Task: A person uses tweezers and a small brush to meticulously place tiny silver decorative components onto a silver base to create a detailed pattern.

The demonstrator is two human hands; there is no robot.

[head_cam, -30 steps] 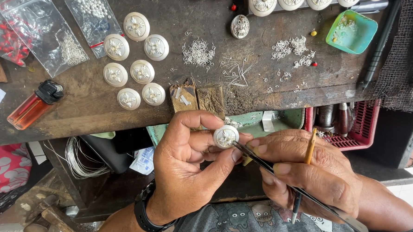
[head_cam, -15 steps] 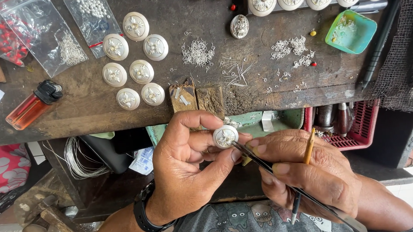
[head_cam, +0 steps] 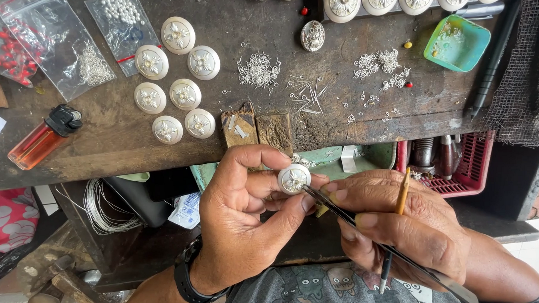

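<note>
My left hand (head_cam: pixel 245 225) pinches a small round white disc with a silver flower ornament (head_cam: pixel 294 179) between thumb and fingers, just below the workbench edge. My right hand (head_cam: pixel 400 224) grips long metal tweezers (head_cam: pixel 370 238), their tips touching the disc's face. A thin yellow-handled brush (head_cam: pixel 402 193) is tucked between the right hand's fingers. A black watch (head_cam: pixel 187 276) sits on my left wrist.
On the dark wooden bench (head_cam: pixel 118 149) lie several finished white discs (head_cam: pixel 184 93), piles of tiny silver wire pieces (head_cam: pixel 258 70), plastic bags of beads (head_cam: pixel 22 47), an orange lighter (head_cam: pixel 42 138), a green tray (head_cam: pixel 455 43), and a red basket (head_cam: pixel 458 164) at right.
</note>
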